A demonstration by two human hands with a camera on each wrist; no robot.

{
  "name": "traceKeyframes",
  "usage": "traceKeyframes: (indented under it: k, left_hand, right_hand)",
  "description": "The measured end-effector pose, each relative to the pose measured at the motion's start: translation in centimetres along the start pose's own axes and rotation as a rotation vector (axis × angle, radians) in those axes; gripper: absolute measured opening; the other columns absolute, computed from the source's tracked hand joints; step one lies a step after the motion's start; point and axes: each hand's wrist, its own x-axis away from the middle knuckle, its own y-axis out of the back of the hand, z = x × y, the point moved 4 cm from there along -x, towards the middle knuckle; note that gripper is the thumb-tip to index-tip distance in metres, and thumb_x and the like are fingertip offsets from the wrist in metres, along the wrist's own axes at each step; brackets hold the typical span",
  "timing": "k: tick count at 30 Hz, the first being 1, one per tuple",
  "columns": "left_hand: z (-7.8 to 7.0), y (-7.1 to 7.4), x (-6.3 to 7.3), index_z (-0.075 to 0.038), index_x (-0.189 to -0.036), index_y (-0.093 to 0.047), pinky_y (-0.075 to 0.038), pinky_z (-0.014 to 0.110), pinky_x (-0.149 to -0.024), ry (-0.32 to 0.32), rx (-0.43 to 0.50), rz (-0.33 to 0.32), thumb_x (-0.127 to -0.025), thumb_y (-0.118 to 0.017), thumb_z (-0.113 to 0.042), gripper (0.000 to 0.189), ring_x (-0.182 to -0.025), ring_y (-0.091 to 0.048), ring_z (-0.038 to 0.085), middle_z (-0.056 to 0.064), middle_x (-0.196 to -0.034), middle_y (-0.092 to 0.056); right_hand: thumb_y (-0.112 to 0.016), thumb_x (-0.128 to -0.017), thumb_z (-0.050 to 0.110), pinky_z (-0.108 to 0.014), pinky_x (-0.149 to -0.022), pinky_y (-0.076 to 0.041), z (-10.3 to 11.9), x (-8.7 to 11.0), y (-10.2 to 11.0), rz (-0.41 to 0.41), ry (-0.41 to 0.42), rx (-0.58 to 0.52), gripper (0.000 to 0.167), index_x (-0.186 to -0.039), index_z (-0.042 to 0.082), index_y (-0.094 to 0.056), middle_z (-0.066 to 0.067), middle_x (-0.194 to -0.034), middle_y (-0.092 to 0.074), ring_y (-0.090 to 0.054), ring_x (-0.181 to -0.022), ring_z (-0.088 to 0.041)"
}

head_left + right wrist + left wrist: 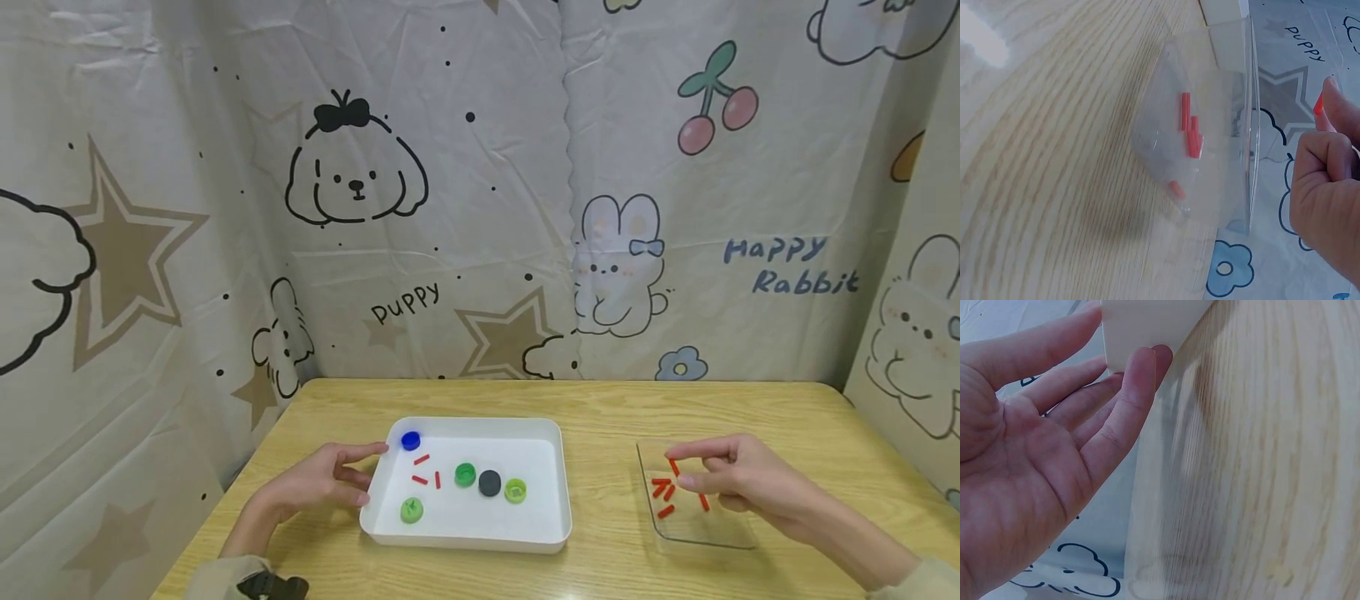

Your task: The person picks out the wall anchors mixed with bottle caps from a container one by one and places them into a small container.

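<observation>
My right hand [750, 477] pinches a short red stick [673, 467] between thumb and index finger, above a clear plastic box [712, 542]. Inside that box lie several more red sticks [1194, 142], seen through its wall in the right wrist view. My left hand [322, 477] touches the left side of a white tray [495, 532] with nearly straight fingers. The left wrist view shows fingertips against the tray's outer wall [1141, 331]. In the tray are a blue cap [410, 441], a green cap [465, 475], a dark grey cap [490, 482], two light green caps [515, 491] and 3 red sticks [438, 480].
Both containers stand on a light wooden table [607, 567], the tray left of the clear box. A patterned cloth [510, 208] with cartoon prints hangs behind the table and along its sides. A black strap [272, 586] shows at the left sleeve.
</observation>
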Motion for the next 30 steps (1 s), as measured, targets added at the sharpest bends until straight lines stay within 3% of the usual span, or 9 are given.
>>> traceKeyframes:
  k: [21,26,30]
  left_hand:
    - [0.3,0.0,0.0,0.009,-0.158,-0.037,-0.055,0.037,-0.095,0.002,0.001,-0.006,-0.089,-0.076,0.0,0.08,-0.125,-0.063,0.043,0.033,-0.161,-0.037]
    - [0.2,0.1,-0.1,0.008,-0.158,-0.038,-0.055,0.04,-0.097,0.01,-0.008,-0.013,-0.089,-0.076,-0.001,0.08,-0.125,-0.064,0.042,0.031,-0.162,-0.036]
    - [0.2,0.1,0.0,0.008,-0.158,-0.038,-0.055,0.04,-0.097,0.008,-0.004,-0.01,-0.089,-0.076,-0.001,0.08,-0.125,-0.064,0.042,0.032,-0.161,-0.037]
  right_hand:
    - [-0.074,-0.098,0.009,-0.027,-0.048,-0.019,-1.3,0.3,1.2,-0.023,-0.081,0.061,0.051,-0.139,-0.016,-0.057,0.006,-0.063,-0.013,-0.013,-0.052,-0.013]
    - [-0.075,-0.097,0.009,-0.026,-0.048,-0.021,-1.5,0.3,1.4,-0.03,-0.094,0.08,0.049,-0.138,-0.014,-0.059,0.008,-0.065,-0.018,-0.016,-0.051,-0.012]
    - [-0.076,-0.096,0.01,-0.025,-0.048,-0.022,-1.6,0.3,1.5,-0.041,-0.102,0.102,0.05,-0.137,-0.014,-0.06,0.002,-0.074,-0.043,-0.019,-0.051,-0.011]
